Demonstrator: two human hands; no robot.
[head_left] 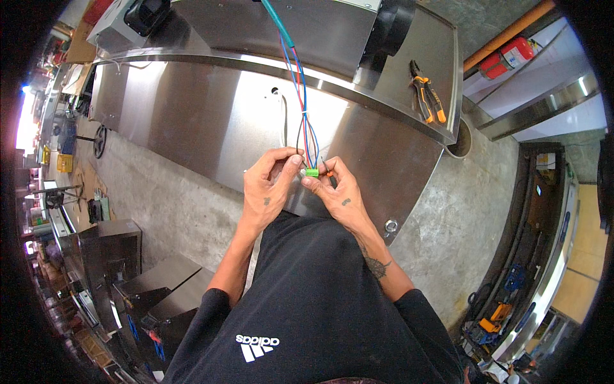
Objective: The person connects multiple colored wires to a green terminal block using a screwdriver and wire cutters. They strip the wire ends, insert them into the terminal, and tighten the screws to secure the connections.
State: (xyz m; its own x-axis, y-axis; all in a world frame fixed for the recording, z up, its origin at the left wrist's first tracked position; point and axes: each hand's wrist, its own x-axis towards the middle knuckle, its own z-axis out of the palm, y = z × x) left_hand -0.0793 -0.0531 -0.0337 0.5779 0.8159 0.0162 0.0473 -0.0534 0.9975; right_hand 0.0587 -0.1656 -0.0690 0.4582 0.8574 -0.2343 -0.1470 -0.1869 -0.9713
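Between my hands is a small green terminal block (312, 173), with thin blue, red and dark wires (306, 118) running up from it to a teal cable sheath (279, 24). My left hand (272, 176) is closed in a pinch on a dark wire (298, 137), just left of the block. The thumb and fingers of my right hand (336, 189) grip the block from its right side. A small orange-and-black tool (330, 173) is tucked in the right fingers; its kind is partly hidden. Behind the hands, a separate white cable (284, 118) comes out of a hole in the steel panel.
Below the hands lies a long stainless steel panel (185, 121) with a round lock (391, 226) near its right corner. Orange-handled pliers (426, 93) rest on the steel ledge at the upper right. A red fire extinguisher (506, 59) stands beyond. Dark steel boxes (112, 253) stand left.
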